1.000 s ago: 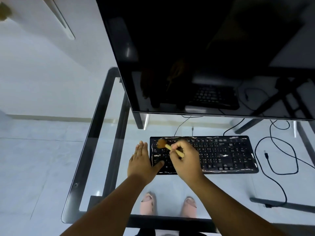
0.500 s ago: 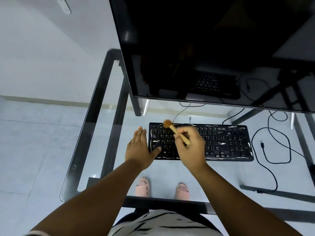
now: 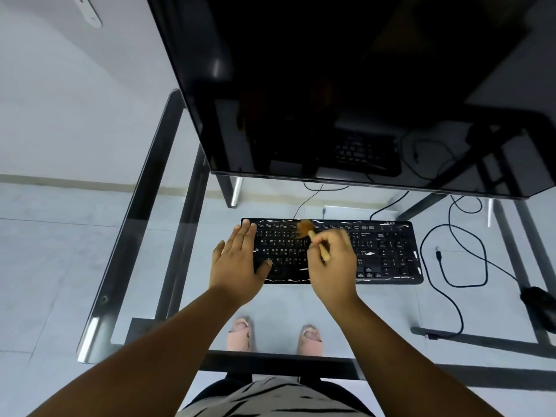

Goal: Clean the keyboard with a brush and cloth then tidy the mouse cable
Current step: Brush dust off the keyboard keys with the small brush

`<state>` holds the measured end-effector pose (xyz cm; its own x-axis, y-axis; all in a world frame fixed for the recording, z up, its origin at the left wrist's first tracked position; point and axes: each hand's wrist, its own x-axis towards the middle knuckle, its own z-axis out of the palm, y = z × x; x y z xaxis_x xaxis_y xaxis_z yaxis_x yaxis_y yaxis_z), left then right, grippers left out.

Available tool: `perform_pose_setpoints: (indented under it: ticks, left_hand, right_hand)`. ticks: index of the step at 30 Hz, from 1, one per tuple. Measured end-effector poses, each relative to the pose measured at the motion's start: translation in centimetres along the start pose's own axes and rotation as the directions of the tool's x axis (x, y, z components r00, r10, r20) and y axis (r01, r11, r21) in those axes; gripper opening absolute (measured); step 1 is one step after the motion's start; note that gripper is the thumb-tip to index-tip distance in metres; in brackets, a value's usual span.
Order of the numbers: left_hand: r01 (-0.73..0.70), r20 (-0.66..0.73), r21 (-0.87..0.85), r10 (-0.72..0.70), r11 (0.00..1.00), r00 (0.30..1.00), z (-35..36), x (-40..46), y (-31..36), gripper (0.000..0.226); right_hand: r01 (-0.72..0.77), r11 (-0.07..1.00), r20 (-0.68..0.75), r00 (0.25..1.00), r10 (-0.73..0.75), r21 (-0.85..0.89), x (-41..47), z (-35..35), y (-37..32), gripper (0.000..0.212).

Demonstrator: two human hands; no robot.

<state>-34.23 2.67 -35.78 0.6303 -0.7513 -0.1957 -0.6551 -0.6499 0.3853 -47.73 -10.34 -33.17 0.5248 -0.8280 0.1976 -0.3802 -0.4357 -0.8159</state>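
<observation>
A black keyboard (image 3: 388,254) lies flat on the glass desk (image 3: 144,188), below the monitor. My right hand (image 3: 334,266) is shut on a small brush (image 3: 307,228) with a pale wooden handle; its brown bristles touch the top key rows left of centre. My left hand (image 3: 237,263) rests flat with fingers apart on the keyboard's left end, thumb on the lower keys. The black mouse (image 3: 538,302) sits at the far right edge, and its cable (image 3: 451,284) loops loosely across the glass right of the keyboard. No cloth is in view.
A large dark monitor (image 3: 331,85) overhangs the back of the desk. Black desk frame bars run under the glass at left and front. Two feet in pink slippers (image 3: 240,332) show through the glass. A loose cable plug (image 3: 439,254) lies right of the keyboard.
The brush has swept from the keyboard's upper left corner rightward along the top rows. My left hand stayed on the left end. The view shifted, bringing the mouse into sight.
</observation>
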Motion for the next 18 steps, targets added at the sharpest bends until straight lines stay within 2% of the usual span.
perform_pose_setpoints:
  ticks: [1, 4, 5, 8, 9, 12, 13, 16, 18]
  left_hand:
    - [-0.022, 0.004, 0.014, 0.021, 1.0, 1.0, 0.1, 0.0, 0.4, 0.079]
    - [-0.09, 0.013, 0.067, 0.089, 0.994, 0.996, 0.3, 0.0, 1.4, 0.077]
    - [-0.104, 0.022, 0.077, 0.102, 0.992, 0.994, 0.4, 0.0, 1.6, 0.076]
    - [-0.115, 0.05, 0.1, 0.11, 0.988, 0.993, 0.6, 0.1, 2.0, 0.075]
    - [-0.112, 0.055, 0.106, 0.107, 0.988, 0.993, 0.8, 0.1, 2.2, 0.075]
    - [-0.104, 0.063, 0.119, 0.097, 0.987, 0.993, 0.8, 0.0, 2.4, 0.075]
    - [-0.102, 0.064, 0.123, 0.095, 0.987, 0.993, 0.8, 0.0, 2.5, 0.075]
    - [-0.085, 0.054, 0.131, 0.079, 0.988, 0.995, 0.8, 0.0, 3.0, 0.074]
    - [-0.067, 0.041, 0.142, 0.061, 0.988, 0.997, 0.9, 0.0, 3.6, 0.075]
  right_hand:
    - [0.0, 1.0, 0.001, 1.0, 0.0, 0.028, 0.2, -0.2, 0.0, 0.012]
    - [0.03, 0.999, 0.154, 0.987, -0.036, 0.044, 0.5, -0.5, 0.4, 0.01]
    - [0.034, 0.999, 0.151, 0.988, -0.036, 0.01, 0.5, -0.6, 0.7, 0.009]
    - [-0.02, 1.0, -0.03, 0.999, 0.02, -0.016, 0.8, -1.3, 1.2, 0.012]
    - [-0.013, 1.0, -0.031, 0.999, 0.014, 0.009, 1.0, -1.6, 1.3, 0.012]
    - [0.047, 0.998, 0.152, 0.987, -0.052, 0.04, 0.7, -2.3, 1.9, 0.009]
    - [0.048, 0.999, 0.155, 0.987, -0.049, 0.014, 0.6, -2.4, 2.1, 0.009]
    - [-0.027, 1.0, -0.012, 1.0, 0.026, -0.015, 0.6, -3.2, 2.7, 0.012]
    - [-0.008, 1.0, 0.029, 1.0, 0.007, 0.025, 0.7, -3.6, 2.8, 0.014]
